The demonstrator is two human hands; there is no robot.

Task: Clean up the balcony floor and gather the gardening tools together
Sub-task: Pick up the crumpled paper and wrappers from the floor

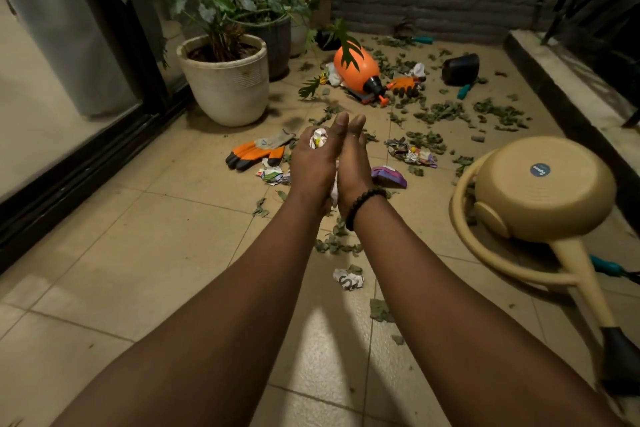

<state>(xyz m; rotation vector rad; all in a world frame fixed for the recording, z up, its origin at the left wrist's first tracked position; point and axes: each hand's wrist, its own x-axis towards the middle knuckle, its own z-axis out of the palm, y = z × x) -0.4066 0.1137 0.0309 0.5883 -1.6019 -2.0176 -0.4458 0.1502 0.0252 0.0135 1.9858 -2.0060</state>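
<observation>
My fingers are nearly straight, both hands pressed palm to palm out in front of me, and between them I hold a wad of crumpled paper [318, 141]. It shows white and yellow at the top of my left hand [313, 168], and a white scrap pokes out low down by the wrists. My right hand [353, 173] lies flat against it, a black bead bracelet [363, 206] on that wrist. How far my left fingers wrap the wad I cannot quite tell from here.

Below my hands the tiled floor [138, 246] carries the mess. Just left of them lies an orange and grey glove [258, 151], with torn paper [272, 175] touching its near edge. Just right sits a purple packet [388, 177], and beyond it a heap of crumpled printed paper [412, 152]. Another paper ball [348, 279] lies nearer me, between my forearms.

Dry leaves [446, 113] are strewn across the far right half of the floor. Toward the far wall an orange sprayer bottle [356, 71] lies on its side, a second orange glove [405, 85] just beside its nozzle, a black pot [460, 69] tipped over further right. Along the left edge stands a white planter [225, 83]. By the right edge a beige watering can [540, 191] lies on its side, a teal-handled tool [609, 267] behind its spout.
</observation>
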